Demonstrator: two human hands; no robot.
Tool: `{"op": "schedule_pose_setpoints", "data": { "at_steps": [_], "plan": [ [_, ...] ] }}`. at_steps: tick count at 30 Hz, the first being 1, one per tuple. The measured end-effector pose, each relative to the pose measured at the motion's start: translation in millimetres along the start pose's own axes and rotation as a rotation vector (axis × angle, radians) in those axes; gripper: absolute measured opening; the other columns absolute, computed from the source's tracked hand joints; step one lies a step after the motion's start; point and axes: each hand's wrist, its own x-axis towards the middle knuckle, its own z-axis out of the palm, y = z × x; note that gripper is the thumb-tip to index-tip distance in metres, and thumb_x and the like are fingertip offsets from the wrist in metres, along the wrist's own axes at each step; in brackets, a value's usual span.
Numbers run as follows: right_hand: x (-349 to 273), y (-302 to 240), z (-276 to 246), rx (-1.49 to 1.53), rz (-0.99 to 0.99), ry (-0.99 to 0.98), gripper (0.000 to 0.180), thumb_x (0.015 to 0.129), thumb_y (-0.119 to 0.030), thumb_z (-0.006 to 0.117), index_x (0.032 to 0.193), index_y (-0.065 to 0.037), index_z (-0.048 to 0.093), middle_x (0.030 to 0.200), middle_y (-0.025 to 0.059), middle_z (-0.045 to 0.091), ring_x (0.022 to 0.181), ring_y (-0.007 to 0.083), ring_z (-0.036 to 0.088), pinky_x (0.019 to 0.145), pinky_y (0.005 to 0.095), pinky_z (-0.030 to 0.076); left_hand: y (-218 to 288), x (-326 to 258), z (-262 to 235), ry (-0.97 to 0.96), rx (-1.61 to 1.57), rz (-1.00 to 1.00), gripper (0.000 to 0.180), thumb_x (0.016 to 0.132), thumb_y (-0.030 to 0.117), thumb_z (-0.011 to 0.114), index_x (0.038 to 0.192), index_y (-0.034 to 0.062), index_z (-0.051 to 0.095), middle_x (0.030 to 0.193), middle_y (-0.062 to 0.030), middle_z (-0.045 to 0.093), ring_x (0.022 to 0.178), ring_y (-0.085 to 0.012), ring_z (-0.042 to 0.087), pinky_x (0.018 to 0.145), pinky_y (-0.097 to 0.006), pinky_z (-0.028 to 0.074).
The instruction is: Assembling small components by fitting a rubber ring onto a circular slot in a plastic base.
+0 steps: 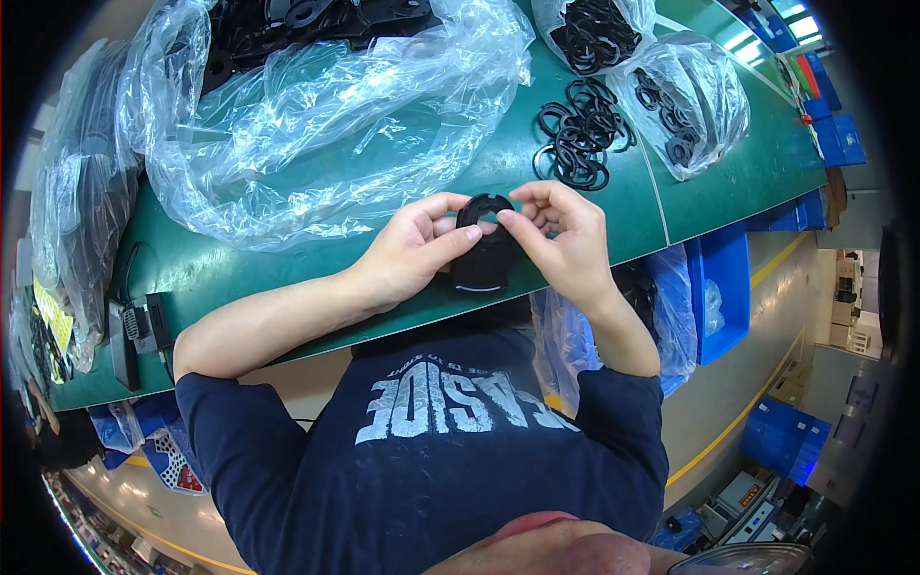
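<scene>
Near the table's front edge, a black plastic part (pixel 482 261) with a round opening at its upper end is held up between my hands. My left hand (pixel 414 247) is closed on its left side, the thumb lying against the rim of the opening. At the right side of that rim, my right hand (pixel 567 238) pinches with thumb and index finger. Whether a separate ring sits in the opening is too small to tell. Just beyond my right hand lies a loose pile of black rings (pixel 583 134).
A large clear plastic bag (pixel 335 144) with black parts covers the table's far left. Two clear bags of black rings (pixel 599 34) (pixel 682 105) stand far right. A small black device (pixel 144 326) sits left. A blue bin (pixel 721 292) is beyond the table's right front edge.
</scene>
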Motion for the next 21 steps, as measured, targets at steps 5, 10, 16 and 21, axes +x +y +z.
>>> {"op": "schedule_pose_setpoints", "data": {
  "at_steps": [5, 10, 16, 21],
  "plan": [
    [-9, 4, 2, 0.318, 0.229, -0.063, 0.023, 0.08, -0.005, 0.067, 0.1, 0.004, 0.06, 0.077, 0.002, 0.061, 0.065, 0.0041, 0.056, 0.055, 0.0173, 0.045, -2, -2, 1, -0.062, 0.005, 0.043, 0.028, 0.093, 0.008, 0.049, 0.119, -0.0024, 0.046, 0.106, -0.0115, 0.062, 0.095, -0.0108, 0.058, 0.084, -0.025, 0.047],
    [-17, 4, 1, 0.555, 0.313, -0.125, 0.017, 0.084, -0.004, 0.063, 0.097, 0.005, 0.063, 0.081, 0.0013, 0.06, 0.069, 0.0048, 0.058, 0.059, 0.0164, 0.046, 1, -5, 1, -0.118, 0.079, 0.045, 0.027, 0.093, 0.009, 0.049, 0.118, -0.0034, 0.048, 0.106, -0.01, 0.062, 0.094, -0.0099, 0.058, 0.084, -0.024, 0.046],
    [-20, 12, -11, 0.42, 0.279, -0.161, 0.012, 0.08, -0.005, 0.067, 0.088, 0.004, 0.066, 0.078, 0.0023, 0.062, 0.067, 0.0043, 0.056, 0.057, 0.0172, 0.045, 4, -6, 8, -0.127, 0.188, 0.022, 0.029, 0.094, 0.012, 0.049, 0.118, -0.005, 0.051, 0.104, -0.0074, 0.063, 0.091, -0.007, 0.058, 0.082, -0.022, 0.046],
    [1, 12, -50, -0.273, -0.103, 0.252, 0.017, 0.073, -0.006, 0.072, 0.088, 0.0, 0.067, 0.082, 0.0081, 0.062, 0.067, 0.0147, 0.06, 0.057, 0.0246, 0.048, 2, -5, 6, -0.122, 0.216, 0.013, 0.03, 0.095, 0.012, 0.048, 0.119, -0.0056, 0.05, 0.103, -0.0071, 0.064, 0.09, -0.0065, 0.058, 0.081, -0.021, 0.046]
  ]
}}
